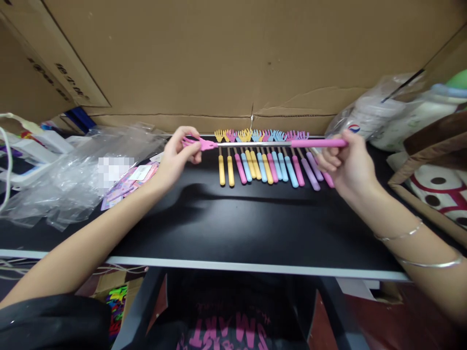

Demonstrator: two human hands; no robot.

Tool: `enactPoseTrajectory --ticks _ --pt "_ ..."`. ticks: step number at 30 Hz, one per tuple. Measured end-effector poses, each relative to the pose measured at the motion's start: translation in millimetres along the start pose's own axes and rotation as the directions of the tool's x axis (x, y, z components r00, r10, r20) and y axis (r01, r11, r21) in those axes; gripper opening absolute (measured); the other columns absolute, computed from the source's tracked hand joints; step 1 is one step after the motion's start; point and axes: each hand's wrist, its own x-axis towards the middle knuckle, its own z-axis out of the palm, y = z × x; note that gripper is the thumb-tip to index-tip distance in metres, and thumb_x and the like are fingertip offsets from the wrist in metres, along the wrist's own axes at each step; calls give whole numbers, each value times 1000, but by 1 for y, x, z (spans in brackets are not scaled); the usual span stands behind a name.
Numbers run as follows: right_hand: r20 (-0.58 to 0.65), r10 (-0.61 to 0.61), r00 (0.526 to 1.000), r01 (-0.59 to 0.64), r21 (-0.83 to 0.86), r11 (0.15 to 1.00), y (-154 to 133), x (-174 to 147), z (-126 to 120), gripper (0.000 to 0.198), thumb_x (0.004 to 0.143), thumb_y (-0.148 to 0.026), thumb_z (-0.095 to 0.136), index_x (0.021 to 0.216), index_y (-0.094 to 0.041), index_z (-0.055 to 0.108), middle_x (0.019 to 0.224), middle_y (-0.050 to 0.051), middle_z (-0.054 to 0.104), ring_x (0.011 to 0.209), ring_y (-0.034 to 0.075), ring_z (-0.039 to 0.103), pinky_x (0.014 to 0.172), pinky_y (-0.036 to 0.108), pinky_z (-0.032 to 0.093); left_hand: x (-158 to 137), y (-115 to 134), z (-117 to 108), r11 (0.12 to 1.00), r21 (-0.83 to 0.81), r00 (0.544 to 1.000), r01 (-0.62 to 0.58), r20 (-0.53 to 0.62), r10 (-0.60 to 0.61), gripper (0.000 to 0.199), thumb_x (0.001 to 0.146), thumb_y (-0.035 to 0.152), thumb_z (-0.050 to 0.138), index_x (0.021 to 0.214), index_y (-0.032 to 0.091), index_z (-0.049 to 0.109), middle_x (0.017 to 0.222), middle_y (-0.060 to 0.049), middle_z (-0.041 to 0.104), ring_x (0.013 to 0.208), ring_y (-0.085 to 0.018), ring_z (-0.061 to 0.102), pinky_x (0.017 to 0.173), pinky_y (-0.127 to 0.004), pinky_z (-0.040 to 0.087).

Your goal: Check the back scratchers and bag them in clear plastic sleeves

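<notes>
The grip is closed at both ends of the pink back scratcher [264, 144]: left hand [178, 151] on the claw, right hand [348, 158] on the handle, above the row of scratchers [267, 169]. Off-axis pulling could bend the extended rod; slipping could disturb the row.

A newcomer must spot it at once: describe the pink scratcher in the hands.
On the black table, find the row of coloured scratchers along the back. Over it, the left hand and the right hand hold the pink scratcher by its two ends. Other pink ones lie in the row, but only this is lifted crosswise, with a long stretch of metal rod showing.
</notes>
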Motion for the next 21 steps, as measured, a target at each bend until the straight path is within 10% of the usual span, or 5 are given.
enactPoseTrajectory --ticks 4,15,21 --pt "-229 -110 967 125 51 991 -8 4 -5 38 83 -30 45 48 -22 31 38 -8 17 35 7 14 37 25 14 9 -5 -17 995 10 972 -98 -215 98 21 78 38 63 86 25 50 60 6 49 47 -8 40 48 -26 33" --pt "-159 -128 979 140 73 987 7 2 -2 39 83 -39 58 61 -22 31 41 -10 24 36 7 18 38 21 16 -1 -6 -9 994 36 966 -107 -235 113 13 91 35 54 97 27 46 63 6 41 50 -8 42 52 -25 40" --pt "134 -52 990 67 -111 992 18 -10 9 45 77 -61 63 63 -22 44 43 -7 38 36 7 33 36 21 25 -18 -2 8 989 139 994 -58 104 43 33 90 41 58 113 24 41 89 -1 60 77 -13 61 64 -25 48"
